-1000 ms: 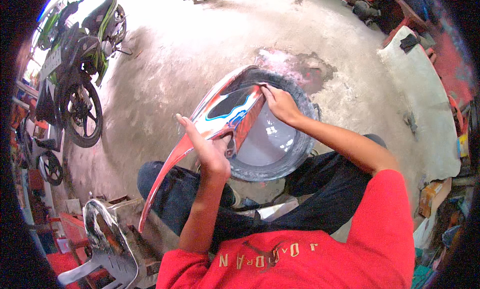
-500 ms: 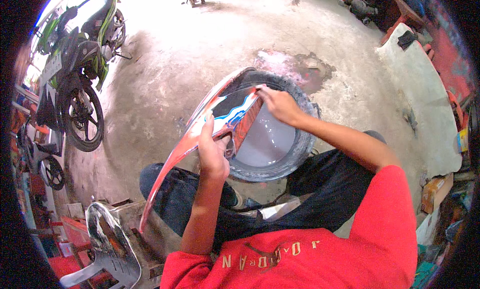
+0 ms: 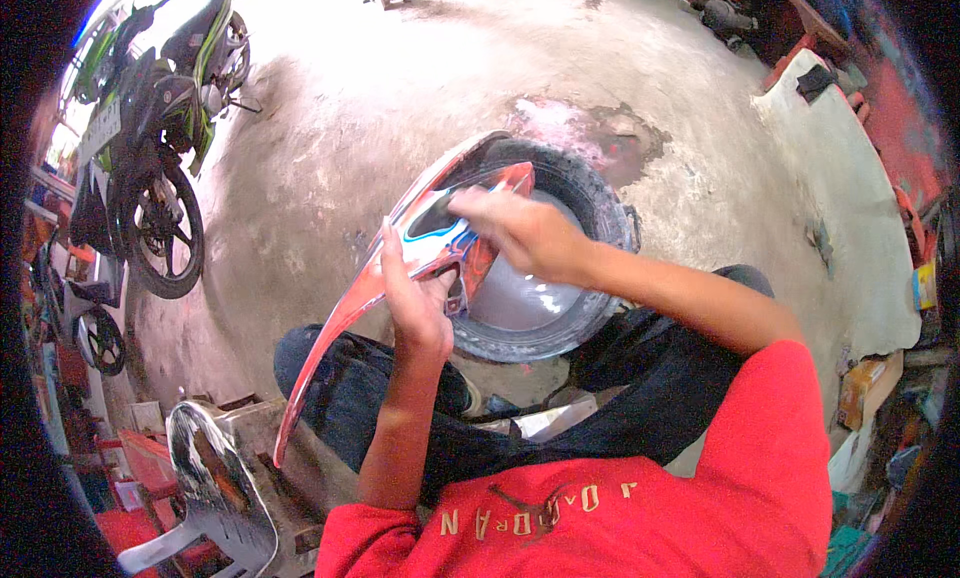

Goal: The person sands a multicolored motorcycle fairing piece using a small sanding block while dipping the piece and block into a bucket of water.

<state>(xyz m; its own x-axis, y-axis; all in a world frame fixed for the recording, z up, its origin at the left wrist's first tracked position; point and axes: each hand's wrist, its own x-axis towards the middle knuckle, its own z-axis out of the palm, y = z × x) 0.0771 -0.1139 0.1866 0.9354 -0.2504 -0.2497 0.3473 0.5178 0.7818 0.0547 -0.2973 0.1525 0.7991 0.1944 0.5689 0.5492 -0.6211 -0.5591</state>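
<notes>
A long curved motorcycle fairing panel (image 3: 345, 313), orange-red with white, blue and black graphics, slants over a round black basin (image 3: 600, 323) of cloudy grey water (image 3: 520, 303). My left hand (image 3: 415, 303) grips the panel near its middle, thumb along the upper face and fingers beneath. Across the panel's graphics lies my right hand (image 3: 525, 233), its fingers bent together and pressed on the surface. Motion blurs those fingertips, and whatever may be under them is hidden. The panel's narrow tail points down past my left knee.
A black and green motorcycle (image 3: 165, 158) stands at the left. Near my left elbow is a worn grey plastic chair (image 3: 225, 488). A pale flat sheet (image 3: 850, 198) lies at the right, beside a cardboard box (image 3: 870, 388). Wet patches (image 3: 620, 138) mark the concrete beyond the basin.
My right hand has moved left and toward me, from the panel's far tip onto its graphics. The left hand keeps its grip, and the panel has shifted slightly.
</notes>
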